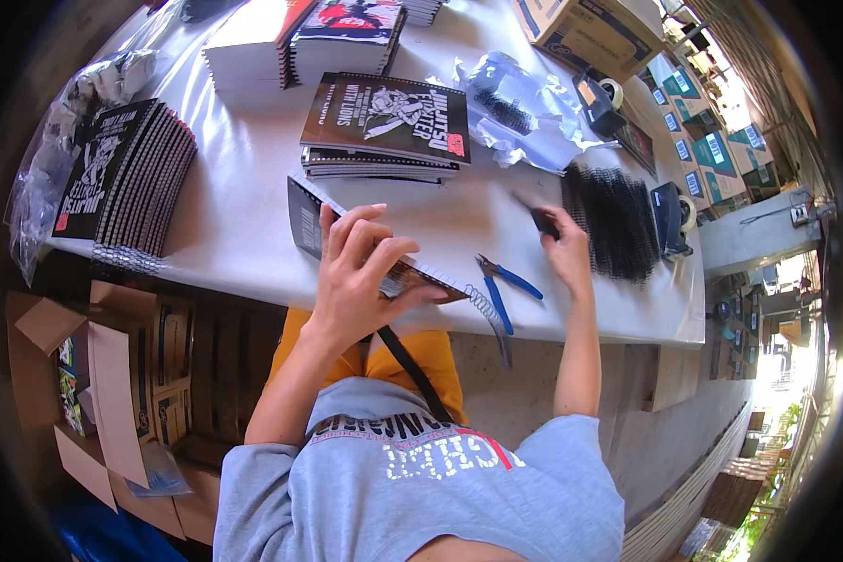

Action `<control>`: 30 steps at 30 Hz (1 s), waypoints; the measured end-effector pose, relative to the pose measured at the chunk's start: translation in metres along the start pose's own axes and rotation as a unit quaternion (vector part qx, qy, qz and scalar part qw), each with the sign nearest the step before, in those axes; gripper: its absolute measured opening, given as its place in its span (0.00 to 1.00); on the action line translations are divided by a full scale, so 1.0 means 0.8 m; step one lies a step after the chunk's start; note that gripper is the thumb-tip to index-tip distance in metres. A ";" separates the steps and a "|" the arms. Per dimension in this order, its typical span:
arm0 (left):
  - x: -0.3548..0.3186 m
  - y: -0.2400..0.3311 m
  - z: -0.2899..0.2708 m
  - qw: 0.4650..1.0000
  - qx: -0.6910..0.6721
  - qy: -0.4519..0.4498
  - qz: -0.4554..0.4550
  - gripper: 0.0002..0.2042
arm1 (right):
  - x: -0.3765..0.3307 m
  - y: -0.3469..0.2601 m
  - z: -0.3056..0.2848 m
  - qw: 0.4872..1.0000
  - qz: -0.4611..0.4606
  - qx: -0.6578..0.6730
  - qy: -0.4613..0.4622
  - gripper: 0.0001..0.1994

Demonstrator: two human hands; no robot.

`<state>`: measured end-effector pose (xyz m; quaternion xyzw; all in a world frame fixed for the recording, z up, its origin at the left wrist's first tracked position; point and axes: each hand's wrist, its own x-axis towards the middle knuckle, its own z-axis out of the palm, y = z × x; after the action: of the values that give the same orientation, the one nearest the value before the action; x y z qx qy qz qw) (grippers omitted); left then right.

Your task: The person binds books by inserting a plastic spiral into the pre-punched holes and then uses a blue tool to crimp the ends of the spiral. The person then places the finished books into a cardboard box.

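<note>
My left hand (356, 272) grips a spiral-bound notebook (305, 217) at the table's near edge, holding it tilted up with its punched edge on top. A pale plastic binding coil (485, 309) trails from the notebook's right end and hangs over the edge. Further right, my right hand (569, 245) pinches a thin dark object (539, 219), too blurred to name. Between the hands lie blue-handled cutting pliers (508, 281), jaws pointing away from me. A pile of black binding coils (611, 225) lies just beyond my right hand.
Behind the notebook stands a stack of dark-covered notebooks (384, 122); another stack (126, 173) leans at left. Crumpled white paper (510, 103), tape dispensers (601, 101) and a cardboard box (590, 36) occupy the far right. An open carton (122, 393) sits below the table's left side.
</note>
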<state>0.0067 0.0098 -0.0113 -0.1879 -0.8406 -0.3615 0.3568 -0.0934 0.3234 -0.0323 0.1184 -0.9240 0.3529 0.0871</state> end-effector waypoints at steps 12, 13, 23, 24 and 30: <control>-0.002 0.008 0.007 0.999 0.038 0.018 -0.029 0.23 | -0.012 -0.126 0.025 0.861 -0.226 0.386 -0.242 0.08; 0.001 0.007 0.007 0.999 0.034 0.016 -0.029 0.23 | -0.008 -0.132 0.019 0.851 -0.278 0.364 -0.258 0.07; 0.002 0.004 0.008 0.998 0.013 0.029 -0.047 0.25 | 0.003 -0.157 0.034 0.849 -0.179 0.468 -0.167 0.13; 0.001 0.002 0.007 0.998 0.006 0.029 -0.052 0.25 | 0.009 -0.165 0.030 0.851 -0.236 0.413 -0.223 0.11; 0.023 -0.031 -0.030 0.985 0.142 0.050 -0.084 0.31 | 0.014 -0.160 0.051 0.762 -0.237 0.560 -0.225 0.15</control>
<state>-0.0087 -0.0234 0.0022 -0.0459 -0.8771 -0.2762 0.3903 -0.0712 0.2012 0.0213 0.4374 -0.4976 0.7387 -0.1239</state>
